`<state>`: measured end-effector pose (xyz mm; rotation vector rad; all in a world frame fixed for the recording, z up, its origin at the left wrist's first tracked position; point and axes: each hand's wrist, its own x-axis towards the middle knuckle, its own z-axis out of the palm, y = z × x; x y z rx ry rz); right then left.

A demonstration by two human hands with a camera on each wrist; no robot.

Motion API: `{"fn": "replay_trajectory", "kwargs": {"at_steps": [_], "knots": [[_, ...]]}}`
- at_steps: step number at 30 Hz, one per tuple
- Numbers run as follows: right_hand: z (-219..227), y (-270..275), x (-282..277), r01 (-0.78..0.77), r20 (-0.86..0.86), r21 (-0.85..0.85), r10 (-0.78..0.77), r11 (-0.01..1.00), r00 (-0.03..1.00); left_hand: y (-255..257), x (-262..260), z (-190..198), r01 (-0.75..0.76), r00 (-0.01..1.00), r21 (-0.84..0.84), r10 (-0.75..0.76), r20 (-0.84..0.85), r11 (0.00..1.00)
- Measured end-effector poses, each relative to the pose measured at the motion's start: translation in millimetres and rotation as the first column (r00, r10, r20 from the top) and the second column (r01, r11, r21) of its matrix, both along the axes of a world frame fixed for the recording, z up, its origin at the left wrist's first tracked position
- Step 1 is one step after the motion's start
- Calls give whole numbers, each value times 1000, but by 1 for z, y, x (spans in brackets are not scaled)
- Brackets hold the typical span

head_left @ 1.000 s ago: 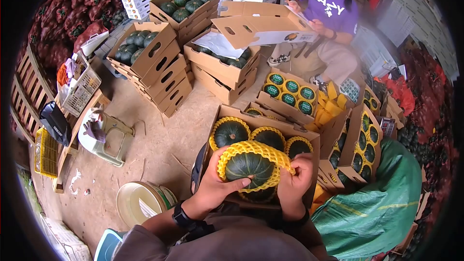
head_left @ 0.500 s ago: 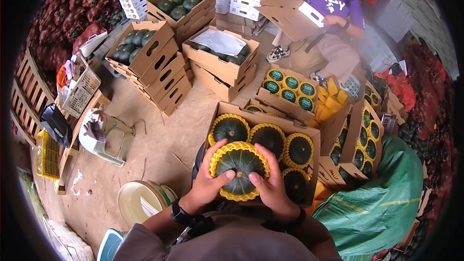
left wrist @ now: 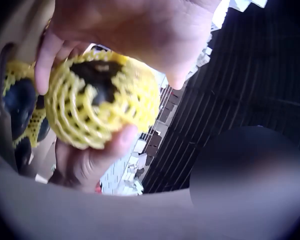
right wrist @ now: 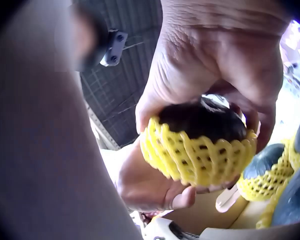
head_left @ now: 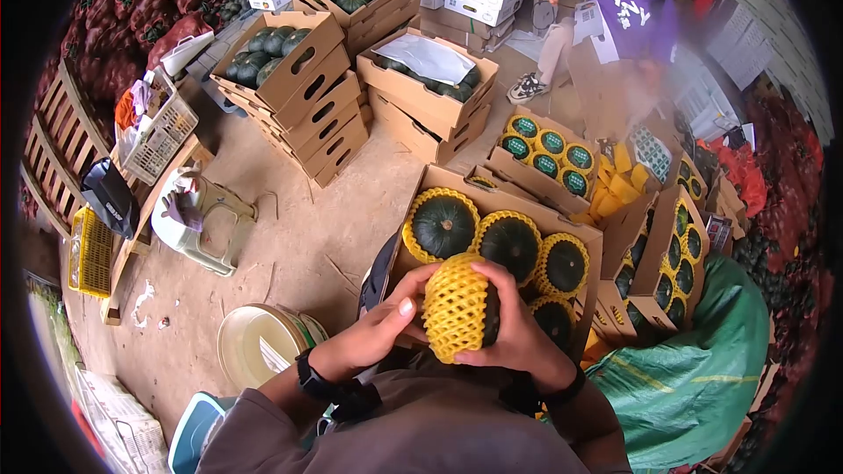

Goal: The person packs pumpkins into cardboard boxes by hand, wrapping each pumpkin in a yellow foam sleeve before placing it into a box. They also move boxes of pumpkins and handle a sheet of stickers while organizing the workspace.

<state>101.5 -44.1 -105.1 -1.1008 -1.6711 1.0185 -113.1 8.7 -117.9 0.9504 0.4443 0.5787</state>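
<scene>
A dark green squash in a yellow foam net [head_left: 457,309] is held above the open carton [head_left: 584,230], its netted side facing left. My right hand [head_left: 525,333] grips the bare end, thumb on the near side and fingers over the far side; the right wrist view shows this hand [right wrist: 222,55] around the dark squash top [right wrist: 202,120]. Beside the net, my left hand [head_left: 382,329] has its thumb lifted off and its fingers extended toward the far side, partly hidden. In the left wrist view the left hand [left wrist: 135,35] lies along the netted squash [left wrist: 102,102].
Netted squashes [head_left: 444,225] sit in the carton. Stacked cartons [head_left: 307,96] stand ahead left, a bucket [head_left: 255,347] at lower left, and a green sack [head_left: 685,369] at right. A person in a purple shirt [head_left: 628,9] sits at the far right.
The squash has turned from stem toward me to netted side leftward. My left thumb has come off it, while my right hand still grips. The seated person's carton has moved lower.
</scene>
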Motion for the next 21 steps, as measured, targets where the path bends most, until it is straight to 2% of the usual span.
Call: {"fn": "replay_trajectory", "kwargs": {"at_steps": [1, 2, 3, 4, 5, 6, 7, 8, 10, 11, 13, 14, 16, 17, 18, 19, 20, 21], "knots": [[-10, -1, 0, 14, -287, -105, -44, 994, 957, 10, -17, 12, 51, 981, 144, -22, -192, 988], [-13, -3, -6, 48, -516, -207, -151, 977, 843, 7, -23, 5, -162, 924, 288, 247, -291, 944], [-16, -1, -12, 70, -500, -177, -151, 982, 853, 7, -28, 13, 3, 718, 495, 342, -605, 869], [-18, 1, -16, 95, -483, -143, -153, 985, 862, 9, -33, 22, 242, 403, 596, 479, -779, 766], [-19, 8, -16, 73, -188, -9, -73, 997, 979, 9, -39, 9, 260, 445, 580, 437, -782, 772], [-18, 15, -17, 12, 134, 108, -26, 994, 991, 7, -48, -13, 282, 484, 561, 390, -784, 778], [-15, 20, -26, -49, 292, 74, 25, 996, 956, 5, -51, -23, 306, 520, 542, 339, -784, 783], [-15, 24, -33, -98, 456, -62, 116, 993, 882, 4, -52, -25, 296, 533, 536, 329, -779, 791], [-17, 30, -53, -6, 705, -197, 146, 980, 695, 4, -53, -24, 275, 558, 525, 311, -769, 806], [-18, 33, -64, 51, 775, -144, 81, 988, 626, 7, -53, -24, 280, 548, 534, 324, -771, 798], [-31, 33, -77, 121, 816, -98, 10, 988, 578, 5, -53, -27, 297, 523, 539, 338, -782, 788], [-34, 33, -79, 153, 827, -82, -18, 985, 563, 4, -53, -29, 246, 557, 507, 307, -772, 826], [-30, 26, -63, 129, 694, -61, -51, 990, 718, 7, -55, -33, 143, 627, 443, 265, -733, 885], [-26, 22, -48, 117, 614, -47, -64, 992, 787, 5, -59, -45, 133, 579, 316, 185, -794, 939], [-15, 16, -24, 92, 432, -64, -55, 994, 900, 2, -60, -47, 32, 669, 353, 243, -703, 935], [7, 6, 1, 182, 319, -46, -158, 982, 934, -2, -55, -50, -76, 742, 372, 301, -599, 925], [14, -9, 29, 352, 368, 135, -377, 926, 850, -4, -51, -53, -189, 796, 377, 366, -482, 907], [4, -33, 58, 600, 286, 122, -607, 791, 742, -2, -60, -63, -49, 902, 133, 101, -419, 990]]}}
